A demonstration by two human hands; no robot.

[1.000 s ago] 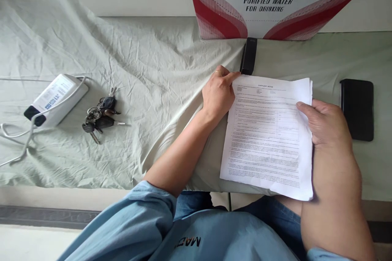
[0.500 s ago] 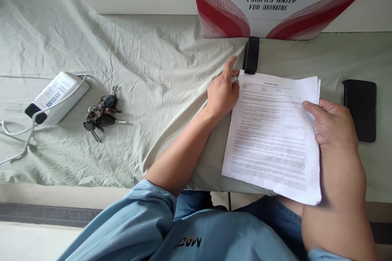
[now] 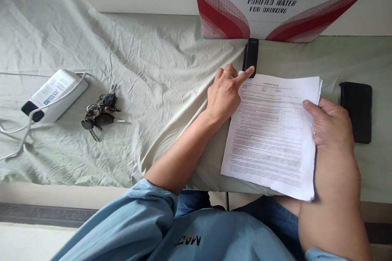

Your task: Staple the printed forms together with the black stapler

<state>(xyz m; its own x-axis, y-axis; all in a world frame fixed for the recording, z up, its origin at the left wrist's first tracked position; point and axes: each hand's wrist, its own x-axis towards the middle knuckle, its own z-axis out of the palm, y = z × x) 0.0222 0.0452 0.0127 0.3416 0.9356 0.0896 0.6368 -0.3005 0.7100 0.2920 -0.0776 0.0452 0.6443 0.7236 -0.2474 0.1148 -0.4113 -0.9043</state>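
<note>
A small stack of printed sheets (image 3: 269,130) lies tilted at the table's front edge, its upper left corner in the jaw end of a black stapler (image 3: 252,54). My left hand (image 3: 225,95) is at that corner, its thumb pressed on the front end of the stapler. The other left fingers are curled beside it, and what lies under them is hidden. On the right border of the sheets, my right hand (image 3: 332,122) is closed, thumb on top and fingers underneath.
A red and white water carton (image 3: 275,24) stands behind the stapler. To the right lies a black phone-like object (image 3: 357,112). A bunch of keys (image 3: 101,114) and a white device with a cable (image 3: 56,95) rest on the wrinkled cloth (image 3: 147,69) at left.
My left thumb has come up onto the stapler's front end, and the raised left fingers have curled down. The right hand keeps its hold on the sheets.
</note>
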